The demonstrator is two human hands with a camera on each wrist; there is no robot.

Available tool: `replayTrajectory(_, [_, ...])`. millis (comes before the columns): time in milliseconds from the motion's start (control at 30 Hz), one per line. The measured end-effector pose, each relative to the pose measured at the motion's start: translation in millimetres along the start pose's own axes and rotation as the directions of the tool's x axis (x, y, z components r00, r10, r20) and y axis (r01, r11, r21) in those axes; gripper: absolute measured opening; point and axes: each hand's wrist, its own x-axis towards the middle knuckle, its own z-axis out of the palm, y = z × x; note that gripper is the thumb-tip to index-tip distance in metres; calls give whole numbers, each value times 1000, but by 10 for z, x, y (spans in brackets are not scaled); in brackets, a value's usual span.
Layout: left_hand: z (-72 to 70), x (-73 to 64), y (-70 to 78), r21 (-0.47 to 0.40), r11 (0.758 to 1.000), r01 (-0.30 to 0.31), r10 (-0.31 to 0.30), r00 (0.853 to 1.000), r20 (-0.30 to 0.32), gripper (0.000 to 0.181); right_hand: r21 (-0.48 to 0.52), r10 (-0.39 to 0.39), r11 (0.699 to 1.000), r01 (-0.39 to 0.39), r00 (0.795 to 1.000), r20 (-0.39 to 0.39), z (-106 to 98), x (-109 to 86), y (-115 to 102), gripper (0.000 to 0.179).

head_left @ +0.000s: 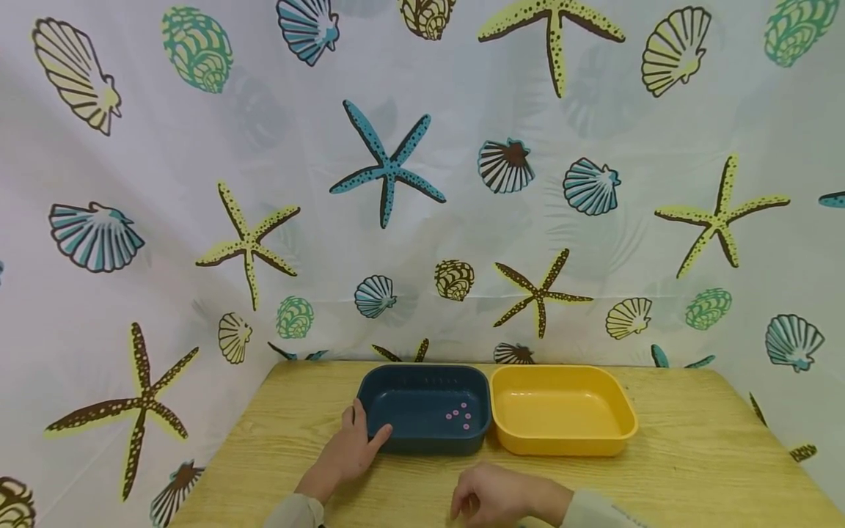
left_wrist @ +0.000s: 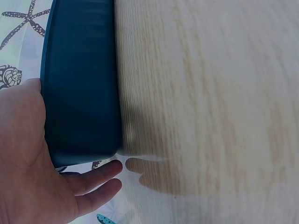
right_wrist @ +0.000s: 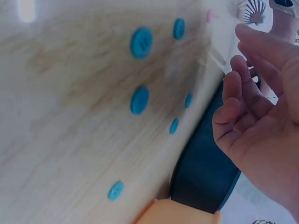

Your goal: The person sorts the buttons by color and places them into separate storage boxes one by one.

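The left hand [head_left: 353, 449] rests at the near left corner of the navy bin [head_left: 422, 444], its grip spread wide: the thumb lies over the rim at the corner, the index finger touches the left side, and two other fingers reach out straight past the bin's end. Five small pink buttons [head_left: 466, 426] lie inside the navy bin, toward its right. Just right of it stands the yellow bin [head_left: 564, 446], and both sit toward the far side of the desk [head_left: 693, 447].

The right hand [head_left: 491, 493] hangs over the desk on the near side of the bins, its grip half open, the fingers loosely bent. Six blue buttons [right_wrist: 139, 100] lie scattered on the desk near it. A small pink spot [right_wrist: 209, 16] beyond them is too blurred to tell. Behind everything hangs a white curtain [head_left: 449, 227] printed with shells and starfish.
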Motion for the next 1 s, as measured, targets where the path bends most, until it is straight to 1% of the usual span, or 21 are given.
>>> replayTrajectory(167, [-10,2,9,-8,1000,-14,14,1000,-5,101,0,-25,1000,25,999,28,28,30,-11,14])
replayTrajectory(333, [-12,-1,12,-14,1000,-11,11,1000,3,101,25,-10,1000,8,998,56,37,46,-26,14])
replayTrajectory(567, [-19,-10,25,-16,1000,-5,5,1000,3,100,20,-8,1000,7,997,72,51,68,-18,14])
replayTrajectory(800, [-15,-10,15,-14,1000,-8,8,1000,-7,99,46,-9,999,5,995,100,101,91,62,15])
replayTrajectory(867, [-8,-5,3,-10,1000,-11,11,1000,-8,101,70,-1,998,-7,994,108,111,87,69,15])
replayTrajectory(967, [-2,-2,-10,-12,1000,-16,16,1000,-9,102,63,19,998,-26,993,115,126,90,78,14])
replayTrajectory(1000, [-2,-1,-12,-13,1000,-17,17,1000,-8,103,69,6,998,-14,993,114,199,107,215,14])
